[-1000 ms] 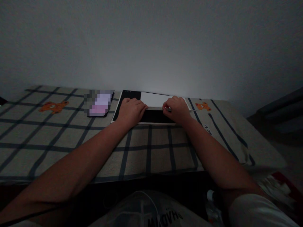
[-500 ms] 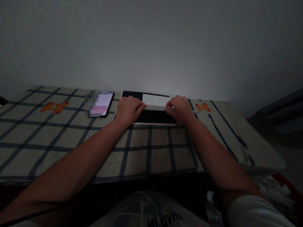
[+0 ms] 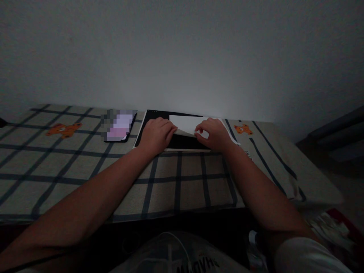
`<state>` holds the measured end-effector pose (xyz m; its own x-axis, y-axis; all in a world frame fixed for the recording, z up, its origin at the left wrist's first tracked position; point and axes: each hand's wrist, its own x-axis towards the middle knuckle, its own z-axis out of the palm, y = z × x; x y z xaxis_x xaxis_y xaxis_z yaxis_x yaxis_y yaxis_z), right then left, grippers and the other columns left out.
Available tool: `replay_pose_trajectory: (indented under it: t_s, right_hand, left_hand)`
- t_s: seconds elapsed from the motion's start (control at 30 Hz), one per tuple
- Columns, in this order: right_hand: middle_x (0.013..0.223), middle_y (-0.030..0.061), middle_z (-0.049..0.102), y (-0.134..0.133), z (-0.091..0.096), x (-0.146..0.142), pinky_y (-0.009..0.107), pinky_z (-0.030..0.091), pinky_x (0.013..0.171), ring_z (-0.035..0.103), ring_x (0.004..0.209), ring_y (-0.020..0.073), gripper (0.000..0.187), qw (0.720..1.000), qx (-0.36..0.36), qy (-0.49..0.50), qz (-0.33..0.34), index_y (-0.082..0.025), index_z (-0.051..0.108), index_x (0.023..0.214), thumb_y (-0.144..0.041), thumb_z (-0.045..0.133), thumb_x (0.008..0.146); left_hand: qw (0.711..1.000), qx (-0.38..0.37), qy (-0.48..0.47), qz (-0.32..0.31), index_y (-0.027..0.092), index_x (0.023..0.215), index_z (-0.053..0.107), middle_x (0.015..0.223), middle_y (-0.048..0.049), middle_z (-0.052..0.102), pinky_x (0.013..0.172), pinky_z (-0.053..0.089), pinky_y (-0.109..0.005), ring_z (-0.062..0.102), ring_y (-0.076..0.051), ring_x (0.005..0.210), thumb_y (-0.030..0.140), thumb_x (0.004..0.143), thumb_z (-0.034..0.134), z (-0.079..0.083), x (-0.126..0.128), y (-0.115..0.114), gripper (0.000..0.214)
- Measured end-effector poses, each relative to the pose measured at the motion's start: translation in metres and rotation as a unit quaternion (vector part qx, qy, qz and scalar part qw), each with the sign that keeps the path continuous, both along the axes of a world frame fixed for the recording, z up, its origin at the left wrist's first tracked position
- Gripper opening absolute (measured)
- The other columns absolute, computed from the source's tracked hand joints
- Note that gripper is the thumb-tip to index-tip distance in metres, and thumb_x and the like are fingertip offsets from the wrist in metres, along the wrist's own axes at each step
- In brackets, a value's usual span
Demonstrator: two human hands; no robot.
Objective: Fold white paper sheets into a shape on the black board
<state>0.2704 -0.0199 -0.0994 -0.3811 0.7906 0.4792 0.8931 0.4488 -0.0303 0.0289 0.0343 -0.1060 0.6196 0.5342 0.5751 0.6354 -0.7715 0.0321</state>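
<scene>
Fingers (image 3: 199, 132) on the right hand (image 3: 214, 133) pinched shut on the near flap of the white paper (image 3: 184, 122), lifting it off the black mat (image 3: 182, 143) and showing a shaded underside right below those fingertips. Fingers (image 3: 171, 130) on the left hand (image 3: 157, 134) loosely spread and laid flat, not gripping anything, just pressing the paper's other end down. So, the paper: stretched between the two sets of fingertips, far part lying on the mat just past them, near edge raised on the right side only.

Compared with half a second back: was held down flat as one long straight strip under both hands, now peeled up at a slant from the right. Reads like the pressing bit is over and the flap is getting opened or turned again, but only a guess. Can't tell how sharp the crease is, way too dark.

Also around: phone (image 3: 118, 125) lit up out past the left knuckles, well apart from the fingers. Checked bench cloth (image 3: 176, 178) on the wrist side of both hands. Little orange bear print (image 3: 242, 129) just beyond the right hand.
</scene>
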Motion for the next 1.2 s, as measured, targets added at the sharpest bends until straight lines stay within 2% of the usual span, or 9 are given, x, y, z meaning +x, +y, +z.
replay_pose_trajectory:
  t_s: [0.07,0.1,0.23,0.4,0.57,0.7,0.8,1.03,1.2]
  right_hand:
    - [0.084,0.0055,0.065,0.0,-0.003,-0.006,0.034,0.032,0.075,0.052,0.083,0.0214,0.016,0.999,-0.002,0.01,0.046,-0.019,0.065,0.095,-0.031,0.057,0.087]
    - [0.082,0.0053,0.064,0.0,-0.005,-0.01,0.034,0.032,0.075,0.052,0.082,0.0207,0.014,0.998,-0.001,0.013,0.063,-0.019,0.064,0.092,-0.029,0.055,0.088]
    - [0.079,0.0054,0.061,0.002,-0.011,-0.017,0.033,0.033,0.072,0.049,0.077,0.019,0.014,0.995,0.018,0.047,0.082,-0.019,0.058,0.079,-0.025,0.051,0.09]
    - [0.076,0.0046,0.059,0.003,-0.014,-0.014,0.033,0.034,0.07,0.047,0.074,0.018,0.017,0.991,0.011,0.081,0.105,-0.02,0.053,0.075,-0.026,0.051,0.09]
    - [0.075,0.0036,0.06,0.0,-0.012,-0.017,0.031,0.037,0.069,0.05,0.073,0.0163,0.021,0.98,-0.044,0.143,0.132,-0.019,0.057,0.077,-0.033,0.052,0.092]
    - [0.083,0.0037,0.066,-0.001,-0.011,-0.023,0.029,0.041,0.067,0.055,0.074,0.0142,0.021,0.957,-0.089,0.237,0.142,-0.018,0.065,0.09,-0.034,0.052,0.094]
    - [0.087,0.0033,0.069,0.0,-0.013,-0.025,0.028,0.043,0.065,0.057,0.073,0.0132,0.022,0.942,-0.134,0.275,0.137,-0.019,0.068,0.094,-0.037,0.057,0.092]
    - [0.095,0.0038,0.071,0.004,-0.015,-0.024,0.027,0.045,0.066,0.06,0.077,0.0131,0.026,0.914,-0.21,0.314,0.146,-0.021,0.07,0.103,-0.04,0.059,0.089]
    - [0.088,0.0031,0.069,0.003,-0.012,-0.023,0.028,0.045,0.065,0.059,0.074,0.0134,0.024,0.912,-0.228,0.313,0.135,-0.02,0.071,0.096,-0.041,0.063,0.086]
  left_hand:
    - [1.0,0.012,-0.004,-0.022,0.018,0.09,0.067,0.093,-0.0084,0.071,0.076,0.038,-0.04,0.059,-0.026,0.091,0.033,0.095,0.045,0.0,0.003,-0.005,0.026]
    - [0.999,0.014,-0.01,-0.03,0.018,0.09,0.067,0.093,-0.0084,0.071,0.076,0.038,-0.04,0.059,-0.026,0.091,0.032,0.095,0.046,0.0,0.004,-0.008,0.025]
    - [0.998,-0.003,-0.05,-0.039,0.019,0.091,0.066,0.094,-0.007,0.071,0.075,0.039,-0.038,0.059,-0.024,0.09,0.033,0.094,0.05,-0.002,0.005,-0.011,0.021]
    - [0.994,-0.051,-0.079,-0.053,0.019,0.09,0.066,0.094,-0.0063,0.071,0.077,0.04,-0.037,0.06,-0.022,0.089,0.035,0.094,0.051,-0.007,0.003,-0.003,0.022]
    - [0.996,-0.043,-0.036,-0.075,0.02,0.091,0.068,0.095,-0.0061,0.072,0.077,0.039,-0.038,0.06,-0.024,0.092,0.034,0.094,0.053,-0.009,0.004,0.0,0.021]
    - [0.993,-0.034,-0.028,-0.113,0.022,0.092,0.07,0.094,-0.0043,0.073,0.078,0.038,-0.038,0.061,-0.023,0.091,0.038,0.094,0.053,-0.01,0.006,-0.003,0.024]
    - [0.993,-0.04,-0.039,-0.108,0.022,0.091,0.07,0.094,-0.0044,0.073,0.079,0.038,-0.038,0.061,-0.023,0.091,0.041,0.094,0.053,-0.011,0.007,-0.003,0.026]
    - [0.993,-0.058,-0.022,-0.096,0.021,0.089,0.069,0.094,-0.0045,0.072,0.076,0.038,-0.037,0.061,-0.023,0.091,0.041,0.093,0.053,-0.013,0.007,0.0,0.026]
    - [0.993,-0.052,-0.015,-0.109,0.021,0.088,0.069,0.094,-0.0038,0.072,0.075,0.038,-0.037,0.061,-0.023,0.09,0.038,0.092,0.054,-0.014,0.007,-0.001,0.023]
